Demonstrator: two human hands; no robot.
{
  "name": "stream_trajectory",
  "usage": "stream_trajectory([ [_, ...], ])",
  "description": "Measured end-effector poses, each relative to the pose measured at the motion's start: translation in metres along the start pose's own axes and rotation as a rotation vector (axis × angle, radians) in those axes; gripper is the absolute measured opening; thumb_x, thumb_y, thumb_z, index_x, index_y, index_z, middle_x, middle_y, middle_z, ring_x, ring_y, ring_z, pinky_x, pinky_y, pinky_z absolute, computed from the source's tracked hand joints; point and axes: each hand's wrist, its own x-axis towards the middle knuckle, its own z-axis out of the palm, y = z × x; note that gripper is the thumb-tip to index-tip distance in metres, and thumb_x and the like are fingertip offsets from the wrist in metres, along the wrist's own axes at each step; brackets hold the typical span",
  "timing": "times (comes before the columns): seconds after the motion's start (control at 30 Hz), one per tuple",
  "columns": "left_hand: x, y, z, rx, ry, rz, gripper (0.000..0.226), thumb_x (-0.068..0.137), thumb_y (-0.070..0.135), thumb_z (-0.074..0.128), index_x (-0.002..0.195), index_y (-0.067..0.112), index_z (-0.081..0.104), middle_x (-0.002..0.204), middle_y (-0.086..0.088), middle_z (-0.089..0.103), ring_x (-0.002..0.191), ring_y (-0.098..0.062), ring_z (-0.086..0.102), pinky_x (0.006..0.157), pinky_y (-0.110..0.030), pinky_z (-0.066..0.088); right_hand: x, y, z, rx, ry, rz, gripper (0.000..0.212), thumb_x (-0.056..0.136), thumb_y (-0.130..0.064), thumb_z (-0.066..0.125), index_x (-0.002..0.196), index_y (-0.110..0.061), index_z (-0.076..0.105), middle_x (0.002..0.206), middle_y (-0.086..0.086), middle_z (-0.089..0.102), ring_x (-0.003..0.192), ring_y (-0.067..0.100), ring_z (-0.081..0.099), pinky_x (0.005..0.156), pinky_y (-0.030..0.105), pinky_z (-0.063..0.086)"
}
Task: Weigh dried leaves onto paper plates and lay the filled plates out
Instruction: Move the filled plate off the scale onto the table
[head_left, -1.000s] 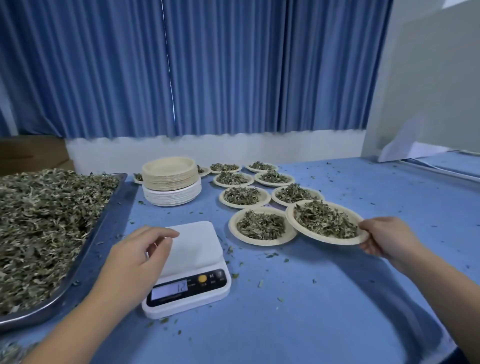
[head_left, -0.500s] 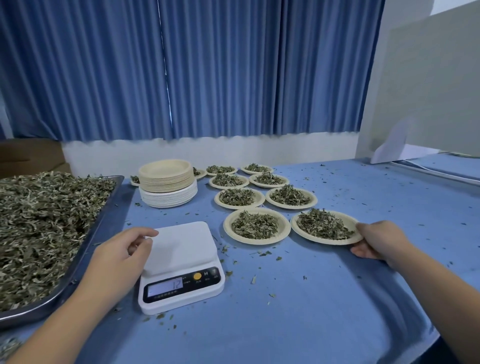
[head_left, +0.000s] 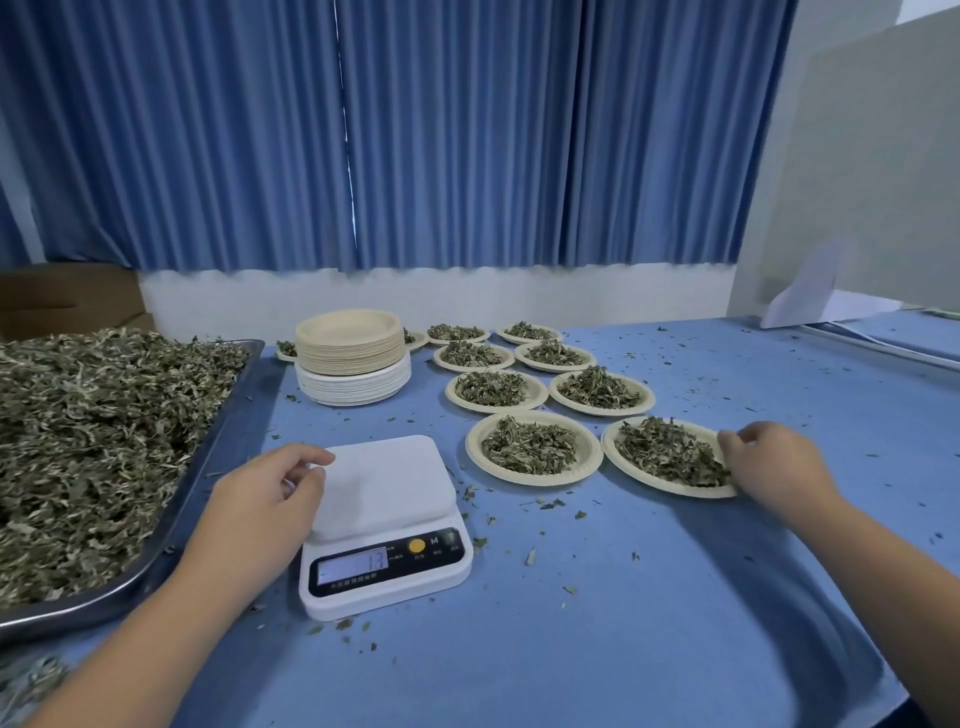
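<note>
what things are made of

the tray (head_left: 224, 431) is grey metal, and it is shiny along its rim. the dried leaves (head_left: 93, 441) heaped in it look rough, crinkly and dull. the scale (head_left: 384, 483) is smooth white plastic, with a glossy black strip at its front. the stack of plates (head_left: 349, 340) is paper: the top ones are tan and dull, the lower ones are white. the filled plate (head_left: 665, 487) is the same tan paper, with a slightly bumpy rim. the table cover (head_left: 623, 597) is blue, flat and not shiny. the curtains (head_left: 467, 130) are blue cloth with soft folds and a faint shine. the box (head_left: 67, 296) is brown cardboard. the board (head_left: 857, 182) is grey and dull.
</note>
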Motion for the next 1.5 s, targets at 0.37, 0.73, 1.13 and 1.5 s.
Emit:
stream_trajectory([
  [0.37,0.015,-0.018,-0.001,0.082,0.023,-0.152,0.021,0.094,0.021,0.052,0.087,0.035,0.065,0.064,0.012,0.055,0.056,-0.005,0.05,0.049,-0.024,0.033,-0.045,-0.143,0.055,0.023,-0.039,-0.573,0.018,0.097,-0.031,0.046,0.093,-0.02,0.06,0.062,-0.001,0.062,0.052,0.017,0.054,0.049,0.029,0.042],
  [0.73,0.029,-0.036,0.005,0.257,-0.07,-0.193,0.017,0.093,0.027,0.046,0.098,0.034,0.061,0.091,0.009,0.064,0.075,-0.018,0.06,0.061,-0.031,0.048,-0.059,-0.313,0.127,-0.21,-0.185,-1.0,0.036,0.097,-0.033,0.041,0.127,-0.016,0.052,0.125,0.009,0.048,0.108,0.035,0.055,0.088,0.044,0.048],
  [1.13,0.032,-0.034,0.006,0.319,-0.118,-0.227,0.026,0.097,0.028,0.039,0.111,0.024,0.06,0.102,0.0,0.064,0.088,-0.023,0.062,0.072,-0.033,0.05,-0.006,-0.393,0.177,-0.399,-0.454,-0.939,0.039,0.103,-0.026,0.033,0.137,-0.014,0.048,0.142,0.01,0.045,0.132,0.031,0.038,0.106,0.036,0.031],
  [1.5,0.033,-0.033,0.005,0.344,-0.138,-0.249,0.025,0.095,0.031,0.039,0.111,0.027,0.058,0.111,0.005,0.061,0.097,-0.022,0.06,0.075,-0.031,0.047,0.002,-0.399,0.189,-0.29,-0.387,-0.9,0.035,0.093,-0.009,0.041,0.111,-0.01,0.071,0.118,0.005,0.067,0.111,0.027,0.056,0.089,0.032,0.046],
])
